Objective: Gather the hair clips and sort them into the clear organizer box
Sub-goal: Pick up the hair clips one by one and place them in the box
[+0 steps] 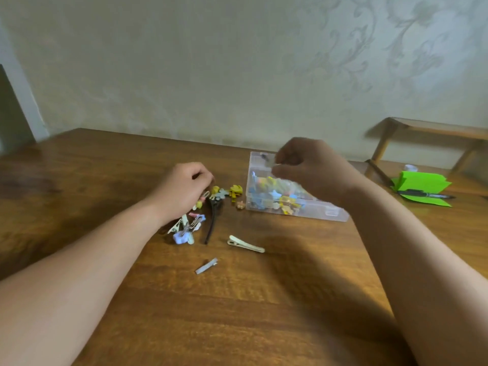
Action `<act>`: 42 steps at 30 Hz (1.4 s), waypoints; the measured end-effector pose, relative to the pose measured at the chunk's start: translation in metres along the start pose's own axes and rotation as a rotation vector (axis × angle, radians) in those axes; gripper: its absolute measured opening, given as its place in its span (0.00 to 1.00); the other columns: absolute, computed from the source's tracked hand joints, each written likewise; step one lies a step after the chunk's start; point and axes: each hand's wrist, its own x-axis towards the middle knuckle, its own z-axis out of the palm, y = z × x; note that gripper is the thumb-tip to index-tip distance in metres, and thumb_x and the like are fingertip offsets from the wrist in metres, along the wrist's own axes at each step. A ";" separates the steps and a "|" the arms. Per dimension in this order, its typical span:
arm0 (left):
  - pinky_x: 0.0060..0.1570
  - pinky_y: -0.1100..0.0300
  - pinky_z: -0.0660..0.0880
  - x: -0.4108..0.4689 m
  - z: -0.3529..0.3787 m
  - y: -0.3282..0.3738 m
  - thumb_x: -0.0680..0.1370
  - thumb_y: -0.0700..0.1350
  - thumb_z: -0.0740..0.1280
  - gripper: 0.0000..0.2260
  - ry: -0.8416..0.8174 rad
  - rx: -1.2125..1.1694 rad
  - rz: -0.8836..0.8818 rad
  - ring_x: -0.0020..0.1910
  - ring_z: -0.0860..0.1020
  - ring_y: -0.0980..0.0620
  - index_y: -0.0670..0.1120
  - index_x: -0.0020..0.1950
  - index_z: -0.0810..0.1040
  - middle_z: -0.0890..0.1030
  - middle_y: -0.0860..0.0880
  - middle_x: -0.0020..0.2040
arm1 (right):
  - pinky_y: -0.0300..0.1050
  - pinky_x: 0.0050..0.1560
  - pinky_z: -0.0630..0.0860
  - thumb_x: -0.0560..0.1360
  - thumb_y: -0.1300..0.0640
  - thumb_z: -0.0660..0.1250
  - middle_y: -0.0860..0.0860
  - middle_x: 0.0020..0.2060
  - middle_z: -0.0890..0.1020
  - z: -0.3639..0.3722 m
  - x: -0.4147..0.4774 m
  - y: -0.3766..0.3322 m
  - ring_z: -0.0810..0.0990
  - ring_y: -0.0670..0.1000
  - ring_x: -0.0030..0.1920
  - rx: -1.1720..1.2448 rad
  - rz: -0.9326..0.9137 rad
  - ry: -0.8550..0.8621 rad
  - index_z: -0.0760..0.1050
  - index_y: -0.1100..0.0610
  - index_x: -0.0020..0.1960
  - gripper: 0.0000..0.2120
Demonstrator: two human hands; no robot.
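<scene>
While the right grip point(309, 167) hangs curled over the far end of the clear plastic organizer box point(335, 215), it is too blurry to tell if it holds anything. Small bright hair clips point(277, 198) lie inside the box, just under that grip. The left grip point(184, 188) is curled on a pile of little colourful hair clips point(188, 228) on the brown wooden desk point(237, 326); whether it pinches one cannot be told. A long black hair clip point(211, 225) lies just beside this grip, on the box side. A long cream metal clip point(245, 244) and a short grey flat clip point(206, 266) lie nearer the person than both grips.
</scene>
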 end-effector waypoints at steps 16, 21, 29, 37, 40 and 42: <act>0.54 0.52 0.78 -0.002 -0.001 0.001 0.86 0.47 0.63 0.11 -0.023 -0.010 -0.003 0.53 0.82 0.55 0.54 0.52 0.85 0.86 0.55 0.49 | 0.40 0.34 0.76 0.75 0.57 0.77 0.52 0.40 0.87 -0.031 -0.003 0.033 0.82 0.51 0.39 -0.314 0.365 -0.213 0.85 0.57 0.45 0.03; 0.52 0.53 0.77 -0.001 -0.001 0.000 0.85 0.47 0.63 0.11 -0.016 -0.001 -0.002 0.52 0.82 0.55 0.54 0.51 0.85 0.86 0.56 0.49 | 0.42 0.36 0.76 0.75 0.56 0.77 0.55 0.42 0.88 -0.029 -0.001 0.037 0.80 0.51 0.38 -0.321 0.369 -0.253 0.86 0.57 0.44 0.04; 0.53 0.53 0.77 -0.002 -0.001 0.000 0.86 0.47 0.63 0.10 -0.020 0.009 0.001 0.53 0.82 0.56 0.53 0.51 0.85 0.86 0.56 0.49 | 0.39 0.31 0.72 0.79 0.49 0.73 0.46 0.29 0.85 -0.021 -0.001 0.041 0.74 0.48 0.32 -0.332 0.370 -0.256 0.88 0.59 0.44 0.14; 0.53 0.54 0.77 -0.003 -0.001 0.002 0.86 0.48 0.63 0.11 -0.017 0.027 -0.003 0.53 0.82 0.56 0.53 0.52 0.85 0.85 0.56 0.50 | 0.31 0.23 0.66 0.81 0.48 0.70 0.42 0.30 0.83 -0.018 -0.003 0.015 0.74 0.40 0.22 -0.323 0.077 -0.095 0.84 0.50 0.42 0.11; 0.39 0.62 0.75 -0.003 -0.001 0.003 0.86 0.50 0.63 0.11 -0.010 0.025 -0.021 0.43 0.82 0.58 0.52 0.52 0.84 0.85 0.52 0.46 | 0.39 0.34 0.76 0.78 0.48 0.73 0.41 0.38 0.86 -0.005 -0.009 -0.013 0.81 0.42 0.35 -0.231 -0.066 -0.145 0.84 0.46 0.44 0.06; 0.37 0.61 0.76 -0.004 -0.001 0.005 0.86 0.49 0.63 0.11 -0.016 0.017 -0.023 0.37 0.82 0.58 0.52 0.50 0.84 0.86 0.50 0.45 | 0.37 0.39 0.75 0.77 0.49 0.75 0.40 0.41 0.85 0.006 -0.016 -0.032 0.82 0.38 0.42 -0.181 -0.171 -0.240 0.85 0.45 0.47 0.01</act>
